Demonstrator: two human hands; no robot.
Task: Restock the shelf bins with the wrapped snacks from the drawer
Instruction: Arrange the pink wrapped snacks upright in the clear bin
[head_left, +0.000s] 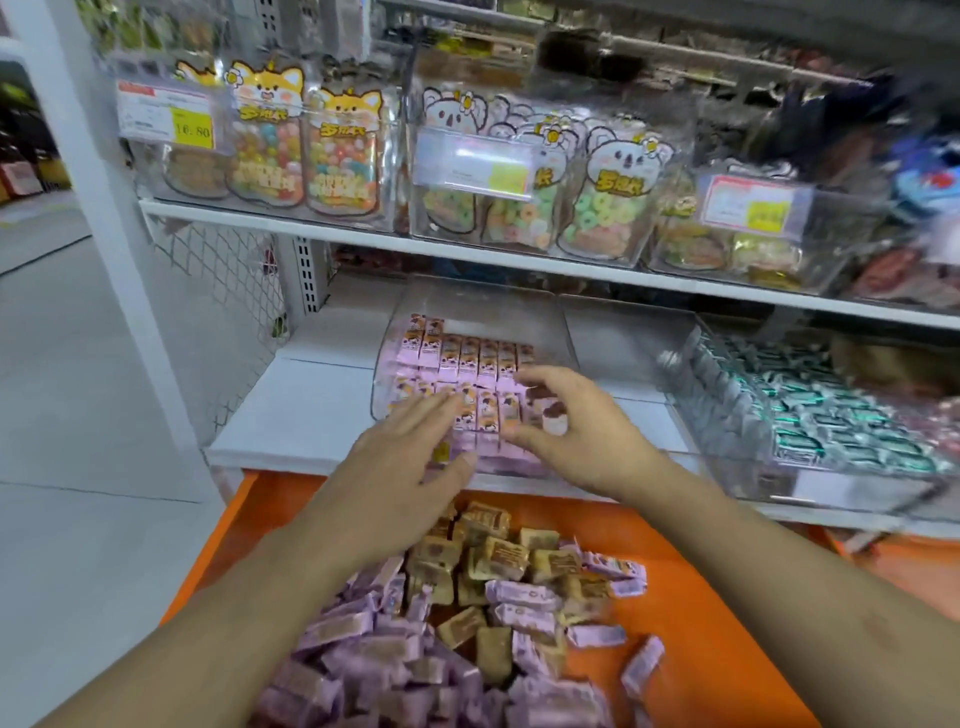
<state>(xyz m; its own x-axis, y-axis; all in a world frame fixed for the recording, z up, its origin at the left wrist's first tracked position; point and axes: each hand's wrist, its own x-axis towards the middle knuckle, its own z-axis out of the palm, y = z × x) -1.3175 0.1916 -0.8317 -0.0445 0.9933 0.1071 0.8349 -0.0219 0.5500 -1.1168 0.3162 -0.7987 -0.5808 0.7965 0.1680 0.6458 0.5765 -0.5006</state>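
Observation:
A clear shelf bin (395, 322) on the lower shelf holds neat rows of pink wrapped snacks (470, 358). My left hand (415, 457) lies flat with straight fingers on the front rows in the bin. My right hand (576, 421) reaches into the bin's right side, and its fingers pinch one pink snack (551, 418) at the row's end. Below the shelf, the open orange drawer (691, 613) holds a loose heap of pink and brown wrapped snacks (467, 618).
To the right stands a second clear bin (727, 457) filled with teal and silver wrapped snacks. The upper shelf (332, 234) carries clear bins of candy pouches with price tags. A white upright and wire mesh (218, 291) bound the left side, with floor beyond.

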